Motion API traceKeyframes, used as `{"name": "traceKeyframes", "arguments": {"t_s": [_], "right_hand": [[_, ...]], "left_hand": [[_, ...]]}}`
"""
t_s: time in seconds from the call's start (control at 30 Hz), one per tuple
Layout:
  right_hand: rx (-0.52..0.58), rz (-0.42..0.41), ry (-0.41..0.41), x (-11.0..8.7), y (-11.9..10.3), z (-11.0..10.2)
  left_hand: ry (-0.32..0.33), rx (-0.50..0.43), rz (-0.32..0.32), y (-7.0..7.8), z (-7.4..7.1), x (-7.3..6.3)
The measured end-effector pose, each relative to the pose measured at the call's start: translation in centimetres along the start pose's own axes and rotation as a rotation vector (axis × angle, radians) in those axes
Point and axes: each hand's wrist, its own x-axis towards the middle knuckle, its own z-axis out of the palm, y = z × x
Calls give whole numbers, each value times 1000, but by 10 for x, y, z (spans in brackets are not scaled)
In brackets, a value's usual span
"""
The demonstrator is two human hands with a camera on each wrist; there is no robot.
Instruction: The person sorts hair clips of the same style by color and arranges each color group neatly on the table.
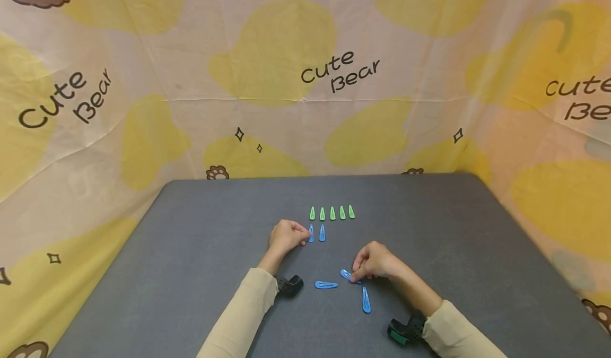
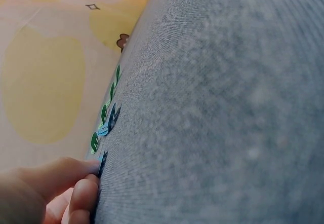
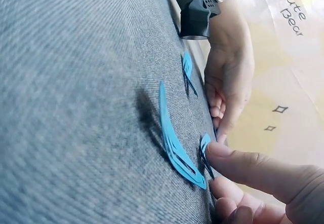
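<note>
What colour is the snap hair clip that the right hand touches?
Blue; the snap hair clip at the right hand shows best in the head view.

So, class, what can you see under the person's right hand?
A blue clip, partly showing, with grey table around it. The right hand hides part of the clip and some tabletop.

Head view bright; tabletop blurred in left wrist view
</note>
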Motion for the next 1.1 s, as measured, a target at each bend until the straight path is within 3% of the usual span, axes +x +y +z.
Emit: {"name": "traceKeyframes", "arguments": {"t_s": [0.8,1.1], "right_hand": [[-71,15,55,-2,-2,8],[-52,-62,11,-4,-3,8]], "left_hand": [[-1,5,-2,-1,0,0],[20,19,25,-1,1,1]]}}
